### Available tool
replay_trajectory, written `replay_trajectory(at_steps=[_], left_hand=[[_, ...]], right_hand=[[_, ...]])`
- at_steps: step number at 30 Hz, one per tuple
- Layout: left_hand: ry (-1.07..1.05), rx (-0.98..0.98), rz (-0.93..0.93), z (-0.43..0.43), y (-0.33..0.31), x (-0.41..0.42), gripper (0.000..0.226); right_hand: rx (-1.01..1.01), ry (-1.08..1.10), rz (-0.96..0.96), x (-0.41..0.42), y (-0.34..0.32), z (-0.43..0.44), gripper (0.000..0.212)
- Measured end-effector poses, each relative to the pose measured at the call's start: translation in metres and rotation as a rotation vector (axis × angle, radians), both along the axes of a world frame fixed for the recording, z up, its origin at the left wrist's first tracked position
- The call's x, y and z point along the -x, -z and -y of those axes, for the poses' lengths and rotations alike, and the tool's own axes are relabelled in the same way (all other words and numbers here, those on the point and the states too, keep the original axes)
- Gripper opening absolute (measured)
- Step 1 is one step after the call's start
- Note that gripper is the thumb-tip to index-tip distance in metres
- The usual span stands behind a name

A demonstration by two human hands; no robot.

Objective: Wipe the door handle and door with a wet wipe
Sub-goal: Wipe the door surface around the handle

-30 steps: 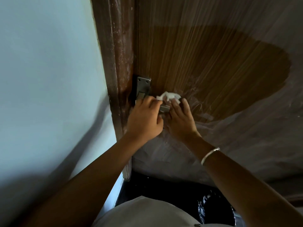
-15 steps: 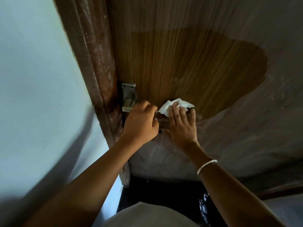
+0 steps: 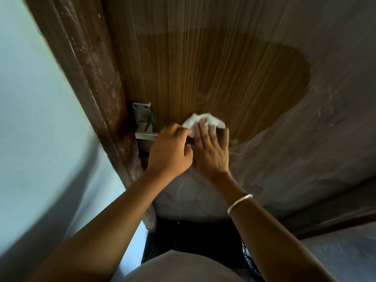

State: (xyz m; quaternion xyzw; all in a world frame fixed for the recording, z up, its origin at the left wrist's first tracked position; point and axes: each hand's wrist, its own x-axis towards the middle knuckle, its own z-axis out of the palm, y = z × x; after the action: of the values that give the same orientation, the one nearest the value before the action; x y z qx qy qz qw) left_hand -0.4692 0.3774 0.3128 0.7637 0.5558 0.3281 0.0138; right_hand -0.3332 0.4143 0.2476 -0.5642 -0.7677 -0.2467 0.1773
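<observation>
- Left hand point(image 3: 168, 148) curls round the door handle point(image 3: 145, 136), steadying the door point(image 3: 203, 68), I'd say.
- Right hand point(image 3: 211, 148), laid flat, presses the wet wipe point(image 3: 203, 120) to the door, just beyond the left hand's knuckles.

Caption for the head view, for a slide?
Left hand grips the door handle while right hand presses a white wipe against the door.

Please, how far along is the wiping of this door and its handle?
Done: a large oval patch of the door shows clean wood grain. In hand: the right hand presses the wet wipe on the door beside the door handle, which the left hand grips. Left: the grey dusty area right of and below the patch; the handle's state I cannot tell.
</observation>
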Motion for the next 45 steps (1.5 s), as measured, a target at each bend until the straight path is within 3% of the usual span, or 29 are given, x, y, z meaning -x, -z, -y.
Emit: replay_trajectory(at_steps=[4,8,10,14,19,24,27,32,36,38,42,45], left_hand=[[-0.045,-0.039,0.01,0.001,-0.001,0.007,0.036],[-0.102,-0.11,0.016,0.002,-0.005,0.013,0.033],[-0.101,-0.123,0.023,0.003,-0.005,0.015,0.031],[-0.085,-0.115,0.021,0.009,-0.001,0.013,0.028],[0.022,-0.132,-0.013,0.009,0.003,-0.005,0.026],[0.055,-0.185,0.043,0.012,0.007,-0.013,0.023],[0.073,-0.18,0.04,0.013,0.006,-0.02,0.022],[0.092,-0.161,0.036,0.016,0.007,-0.024,0.024],[0.056,-0.162,0.028,0.015,0.004,-0.014,0.026],[0.025,-0.156,0.032,0.015,0.004,-0.009,0.025],[-0.025,-0.15,-0.011,0.016,0.008,-0.003,0.026],[-0.087,-0.137,-0.061,0.016,0.011,0.006,0.027]], right_hand=[[-0.228,0.051,-0.153,0.0,-0.054,-0.032,0.078],[-0.155,-0.126,0.133,-0.027,-0.029,-0.005,0.074],[-0.099,-0.086,0.164,-0.048,-0.012,0.007,0.073],[-0.083,0.168,-0.116,-0.051,-0.018,0.0,0.082],[0.0,0.122,-0.084,-0.049,-0.005,0.009,0.081],[0.138,0.364,-0.333,-0.076,0.016,0.022,0.09],[0.135,0.37,-0.429,-0.07,0.018,0.016,0.092],[0.419,0.217,-0.38,-0.034,0.05,0.044,0.098],[0.138,0.277,-0.469,-0.045,0.025,0.015,0.097],[0.089,0.317,-0.507,-0.059,0.024,0.009,0.095],[0.38,0.351,-0.542,-0.049,0.059,0.03,0.101],[0.453,0.207,-0.388,-0.032,0.07,0.034,0.097]])
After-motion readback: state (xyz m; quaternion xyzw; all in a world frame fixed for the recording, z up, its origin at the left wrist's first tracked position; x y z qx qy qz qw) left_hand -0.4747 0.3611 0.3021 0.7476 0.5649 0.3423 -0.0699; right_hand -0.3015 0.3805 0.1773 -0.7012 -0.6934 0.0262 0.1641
